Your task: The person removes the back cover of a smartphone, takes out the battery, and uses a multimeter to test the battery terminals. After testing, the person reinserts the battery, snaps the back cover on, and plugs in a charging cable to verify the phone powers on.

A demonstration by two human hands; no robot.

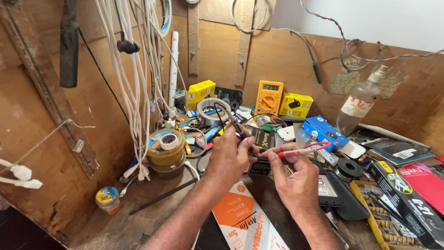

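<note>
My left hand (230,155) grips a black multimeter probe (232,119) that points up and to the left. A red probe (298,151) lies nearly level in my right hand (296,178), its tip aimed left toward my left fingers. The two hands meet above a small black part (260,139) with yellow print; what sits between the fingertips is hidden. Behind them a yellow multimeter (268,97) leans against the wooden back wall, its screen lit.
Stacked tape rolls (166,148) stand at the left beside hanging white cables (138,83). Yellow boxes (295,104), a blue box (324,131), a clear bottle (358,104) and dark packets (404,190) crowd the right. An orange-and-white box (243,217) lies near the front; a small tin (107,198) sits at the left.
</note>
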